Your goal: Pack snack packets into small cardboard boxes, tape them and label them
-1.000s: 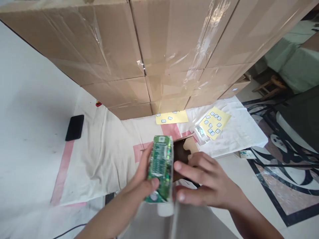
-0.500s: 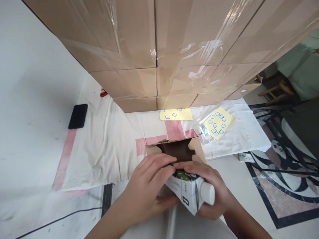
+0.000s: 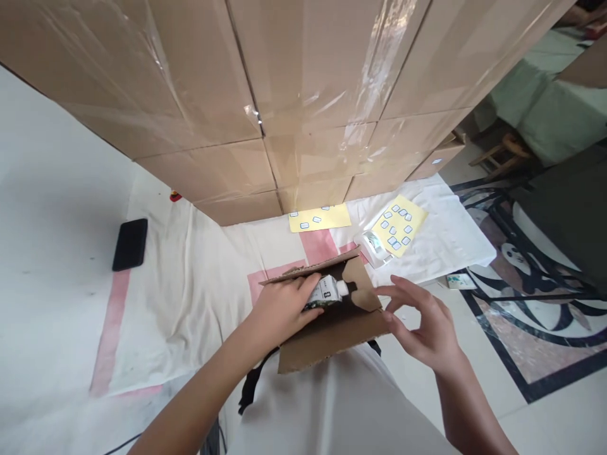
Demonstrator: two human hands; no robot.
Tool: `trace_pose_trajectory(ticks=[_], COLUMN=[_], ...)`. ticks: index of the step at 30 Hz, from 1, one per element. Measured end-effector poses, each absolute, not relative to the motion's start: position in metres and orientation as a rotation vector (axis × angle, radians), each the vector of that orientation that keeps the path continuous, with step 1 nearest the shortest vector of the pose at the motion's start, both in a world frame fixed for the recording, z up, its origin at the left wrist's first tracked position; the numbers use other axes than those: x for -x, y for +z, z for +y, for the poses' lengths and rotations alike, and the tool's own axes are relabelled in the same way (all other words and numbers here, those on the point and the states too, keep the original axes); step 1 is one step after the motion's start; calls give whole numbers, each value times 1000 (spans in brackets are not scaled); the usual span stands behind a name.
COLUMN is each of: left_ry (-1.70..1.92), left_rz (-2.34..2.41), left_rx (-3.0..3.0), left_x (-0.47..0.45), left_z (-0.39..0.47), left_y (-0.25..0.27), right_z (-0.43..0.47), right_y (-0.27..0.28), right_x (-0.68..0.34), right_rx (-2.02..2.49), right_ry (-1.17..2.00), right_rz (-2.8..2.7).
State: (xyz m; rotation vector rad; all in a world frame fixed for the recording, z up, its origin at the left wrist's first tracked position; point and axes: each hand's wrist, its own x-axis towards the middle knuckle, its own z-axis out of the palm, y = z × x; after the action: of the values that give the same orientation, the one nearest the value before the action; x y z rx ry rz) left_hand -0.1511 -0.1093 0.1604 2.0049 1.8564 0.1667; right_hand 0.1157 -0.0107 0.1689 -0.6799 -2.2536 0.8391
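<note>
Brown cardboard around the carton (image 3: 328, 291), already inside the box (image 3: 344, 318) and under the left grip (image 3: 281, 306), curled over one end; flaps (image 3: 327, 347) not yet folded. Right grip (image 3: 422, 325) loosely parted, apparently empty, by the box's end. Beyond both, cloth-covered worktop (image 3: 203, 322), taped boxes (image 3: 308, 158); rightward, pale floor (image 3: 478, 354).

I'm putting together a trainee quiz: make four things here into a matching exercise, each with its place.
1. Carton
2. Phone
3. Right hand
4. Wooden stool

A. Picture's upper right
B. Picture's left, on the cloth
C. In the open box, left hand on it
D. By the open box's right end

Pairs: 1-C; 2-B; 3-D; 4-A
</note>
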Motion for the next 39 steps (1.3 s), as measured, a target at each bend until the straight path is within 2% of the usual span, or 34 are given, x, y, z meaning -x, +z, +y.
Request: trace_pose_trajectory(ticks=[4, 8, 17, 29, 34, 36, 39], left_ry=[-218, -371, -454, -386, -218, 42, 645], left_rz=[1836, 1823, 1836, 1854, 1850, 1824, 1698], left_rx=[-1995, -1993, -1952, -2059, -2087, -2057, -1906], left_x=[138, 126, 122, 107, 114, 123, 141], left_z=[-85, -72, -70, -64, -62, -71, -102], left_y=[155, 143, 121, 105, 129, 146, 162], right_z=[-16, -21, -17, -9, -11, -12, -7], right_y=[166, 161, 161, 145, 142, 140, 131], right_x=[-121, -119, -125, -123, -127, -129, -130], right_rx=[626, 605, 353, 299, 327, 384, 457], right_ry=[864, 910, 1079, 1057, 982, 942, 984], right_rz=[-2383, -2409, -2494, -2417, -2375, -2328, -2282])
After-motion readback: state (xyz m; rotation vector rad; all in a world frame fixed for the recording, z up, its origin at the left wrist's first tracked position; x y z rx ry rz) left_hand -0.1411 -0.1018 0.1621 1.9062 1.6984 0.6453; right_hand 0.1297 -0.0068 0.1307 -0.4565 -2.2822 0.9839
